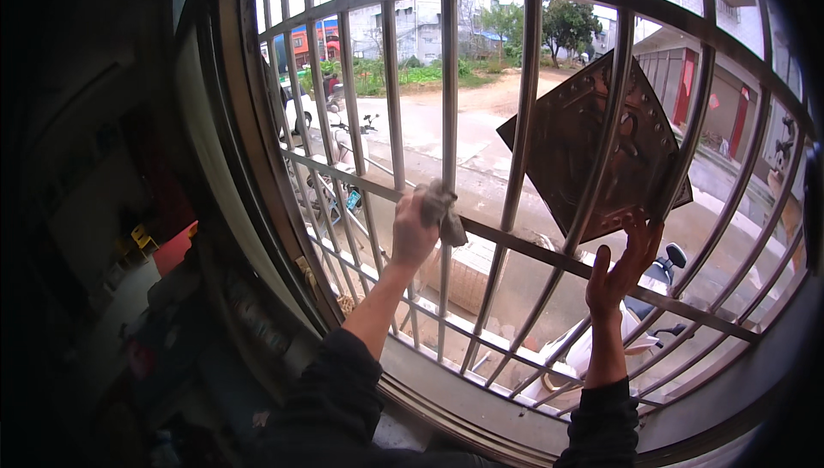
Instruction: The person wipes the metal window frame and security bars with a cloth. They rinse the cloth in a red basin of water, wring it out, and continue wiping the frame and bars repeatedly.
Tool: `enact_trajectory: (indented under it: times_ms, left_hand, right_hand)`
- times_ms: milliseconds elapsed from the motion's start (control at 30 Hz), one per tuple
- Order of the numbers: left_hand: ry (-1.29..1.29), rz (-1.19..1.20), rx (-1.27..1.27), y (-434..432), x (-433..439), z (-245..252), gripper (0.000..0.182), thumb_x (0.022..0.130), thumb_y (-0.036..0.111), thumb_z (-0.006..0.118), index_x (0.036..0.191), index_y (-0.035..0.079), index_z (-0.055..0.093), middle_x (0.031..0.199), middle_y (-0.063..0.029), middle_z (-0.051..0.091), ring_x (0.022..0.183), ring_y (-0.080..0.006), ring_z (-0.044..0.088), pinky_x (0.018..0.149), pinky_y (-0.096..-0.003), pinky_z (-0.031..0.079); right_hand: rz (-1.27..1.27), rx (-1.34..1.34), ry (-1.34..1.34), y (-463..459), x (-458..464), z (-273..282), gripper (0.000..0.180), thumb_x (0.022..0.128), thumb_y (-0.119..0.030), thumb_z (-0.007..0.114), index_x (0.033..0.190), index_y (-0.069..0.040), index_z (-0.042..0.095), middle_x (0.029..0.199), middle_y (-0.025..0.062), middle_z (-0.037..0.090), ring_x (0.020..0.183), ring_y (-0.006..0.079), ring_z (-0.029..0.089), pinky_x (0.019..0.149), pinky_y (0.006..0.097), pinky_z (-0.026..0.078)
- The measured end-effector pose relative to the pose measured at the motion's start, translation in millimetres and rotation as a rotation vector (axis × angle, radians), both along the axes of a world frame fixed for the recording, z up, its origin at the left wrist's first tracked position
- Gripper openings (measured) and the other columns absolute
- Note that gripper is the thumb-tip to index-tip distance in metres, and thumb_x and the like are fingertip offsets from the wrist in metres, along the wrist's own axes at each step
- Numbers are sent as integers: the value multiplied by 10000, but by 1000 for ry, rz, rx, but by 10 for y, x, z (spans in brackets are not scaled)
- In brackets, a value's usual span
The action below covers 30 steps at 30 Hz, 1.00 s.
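Observation:
A crumpled grey cloth point(445, 211) is bunched in my left hand point(412, 228). The hand presses it against a vertical metal bar point(449, 114) of the window grille, where that bar meets the middle crossbar point(534, 250). My right hand point(619, 275) is raised beside the same crossbar, farther right, with thumb and fingers apart. Its fingertips are close to the lower edge of a dark embossed square panel point(570, 152); whether they touch it or a bar is hard to tell. The panel sits tilted on its corner behind the bars.
The window frame's track point(425, 403) runs below the grille. Outside are a parked white scooter point(579, 345), another two-wheeler point(351, 139), a tan box-like object point(463, 268) and a paved road point(425, 126). A dim room with a yellow chair point(143, 236) lies to the left.

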<state>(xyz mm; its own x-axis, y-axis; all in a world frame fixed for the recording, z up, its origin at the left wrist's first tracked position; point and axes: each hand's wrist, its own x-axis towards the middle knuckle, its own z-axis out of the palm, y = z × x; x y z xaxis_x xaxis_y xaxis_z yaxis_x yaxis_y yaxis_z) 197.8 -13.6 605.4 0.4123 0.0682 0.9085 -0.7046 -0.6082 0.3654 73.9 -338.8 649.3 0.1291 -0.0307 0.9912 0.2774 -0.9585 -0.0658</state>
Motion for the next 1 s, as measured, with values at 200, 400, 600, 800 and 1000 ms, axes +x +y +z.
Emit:
enact_trajectory:
  times_ms: [200,400,600,800,1000]
  left_hand:
    - [256,113,-530,431,-200,-128,340,860,62,683,1187,28,597,1146,-182,665,1080,-307,645,942,-384,502]
    - [131,-128,-86,800,417,2,342,859,108,627,1200,73,632,1284,-145,622,1195,-316,578,1065,-410,412]
    - [203,225,251,1142,684,307,279,877,165,638,1135,59,627,1058,-213,673,1058,-379,613,983,-467,448]
    - [355,273,61,930,772,347,264,859,174,644,1100,67,648,979,-188,694,1001,-368,636,913,-479,463]
    - [193,-146,-480,653,295,110,267,846,6,605,1111,29,625,957,-128,698,924,-252,690,811,-340,518]
  right_hand:
    - [326,-34,-120,458,23,-28,458,853,-118,643,1285,-60,503,1384,246,484,1352,465,390,1104,571,293]
    - [768,60,408,1621,675,131,550,911,-51,578,1406,29,350,1381,291,456,1313,427,455,1090,463,391]
    - [273,-164,630,1939,971,67,802,919,-423,627,1452,77,298,810,182,659,715,314,639,681,423,450]
    - [261,-102,693,1979,942,42,789,870,-396,679,1412,84,368,869,172,667,768,321,650,712,444,476]
    - [250,-102,645,1992,953,44,797,858,-424,688,1399,79,389,836,158,665,743,307,642,703,422,467]
